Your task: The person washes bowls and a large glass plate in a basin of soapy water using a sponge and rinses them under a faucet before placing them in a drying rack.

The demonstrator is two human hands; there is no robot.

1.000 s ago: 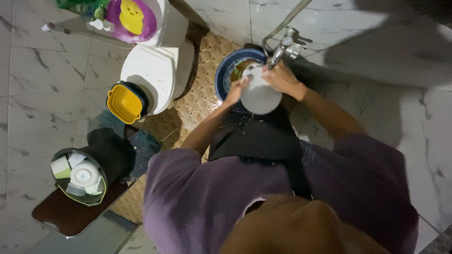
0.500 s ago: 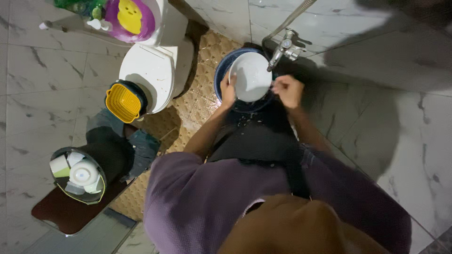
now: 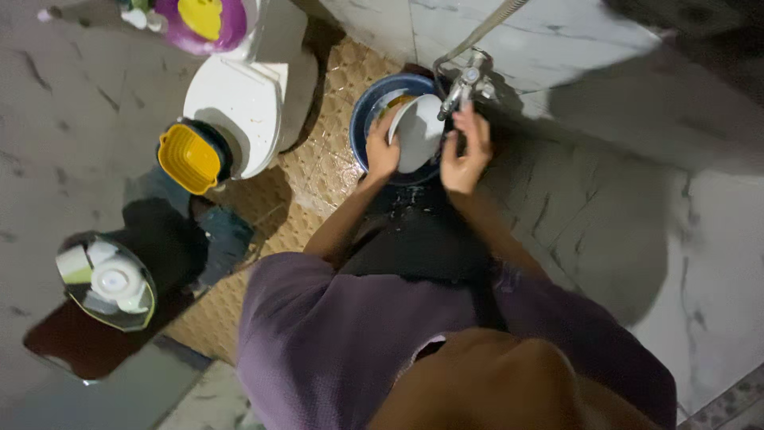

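Observation:
A white bowl (image 3: 419, 130) is tilted on edge over a dark blue basin (image 3: 363, 119) on the floor, just under a metal tap (image 3: 461, 84). My left hand (image 3: 382, 151) grips the bowl's left rim. My right hand (image 3: 465, 151) is beside the bowl's right edge with its fingers up near the tap; whether it touches the bowl I cannot tell. The basin holds something yellowish beneath the bowl.
A white toilet (image 3: 235, 111) stands left of the basin with a yellow basket (image 3: 187, 158) beside it. A round tub of white cups and dishes (image 3: 107, 283) sits at far left on a dark mat. A purple dish (image 3: 203, 20) rests on the cistern. Marble wall right.
The bowl has turned from facing up to standing on edge under the tap. My right hand rose from below the tap to the bowl's right side. The view shifted left.

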